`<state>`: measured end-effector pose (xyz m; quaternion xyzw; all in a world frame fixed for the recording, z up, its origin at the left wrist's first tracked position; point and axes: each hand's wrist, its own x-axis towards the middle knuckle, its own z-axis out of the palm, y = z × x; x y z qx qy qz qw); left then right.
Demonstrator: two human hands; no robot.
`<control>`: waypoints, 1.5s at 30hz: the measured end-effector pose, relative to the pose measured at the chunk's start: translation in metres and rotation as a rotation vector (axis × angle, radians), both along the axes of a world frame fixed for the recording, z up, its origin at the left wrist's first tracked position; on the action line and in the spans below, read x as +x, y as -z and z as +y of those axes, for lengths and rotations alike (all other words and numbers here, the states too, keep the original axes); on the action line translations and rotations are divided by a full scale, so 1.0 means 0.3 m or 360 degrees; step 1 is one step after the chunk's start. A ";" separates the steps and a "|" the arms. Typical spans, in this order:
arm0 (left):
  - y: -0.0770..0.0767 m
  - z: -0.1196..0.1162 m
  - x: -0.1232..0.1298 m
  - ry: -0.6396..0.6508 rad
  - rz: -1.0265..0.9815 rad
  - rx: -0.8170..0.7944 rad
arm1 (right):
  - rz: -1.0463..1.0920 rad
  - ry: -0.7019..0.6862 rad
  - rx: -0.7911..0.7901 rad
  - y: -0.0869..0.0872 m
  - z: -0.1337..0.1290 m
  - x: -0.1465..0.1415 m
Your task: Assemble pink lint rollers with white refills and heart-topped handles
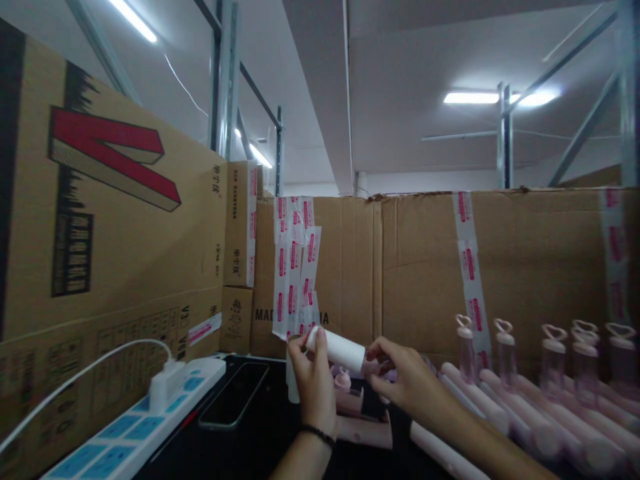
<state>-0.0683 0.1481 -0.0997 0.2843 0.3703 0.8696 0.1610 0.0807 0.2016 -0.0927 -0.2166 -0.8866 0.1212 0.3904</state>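
My L grip is clasped round the left end of a white cyl., tilted above the black bench, right end lower. My R grip is bent at that end, by a pinkish bit; can't tell if it's grasping. Phone & power strip left; pink tubes lie right, w/ heart-topped bottles upright.

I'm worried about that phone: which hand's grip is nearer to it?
Left. The left grip is right of the phone, on the white tube; the right grip is farther right, by the tube's other end.
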 end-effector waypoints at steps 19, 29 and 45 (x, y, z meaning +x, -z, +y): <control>-0.014 -0.036 0.083 0.0189 0.0019 -0.0104 | 0.1074 -0.0135 -0.0677 0.148 -0.043 0.032; -0.001 -0.044 0.116 0.0280 -0.0010 -0.0155 | 0.1199 -0.0147 -0.0786 0.133 -0.079 0.038; 0.008 -0.056 0.156 0.0576 -0.0113 -0.0097 | 0.1197 -0.0236 -0.0927 0.114 -0.094 0.039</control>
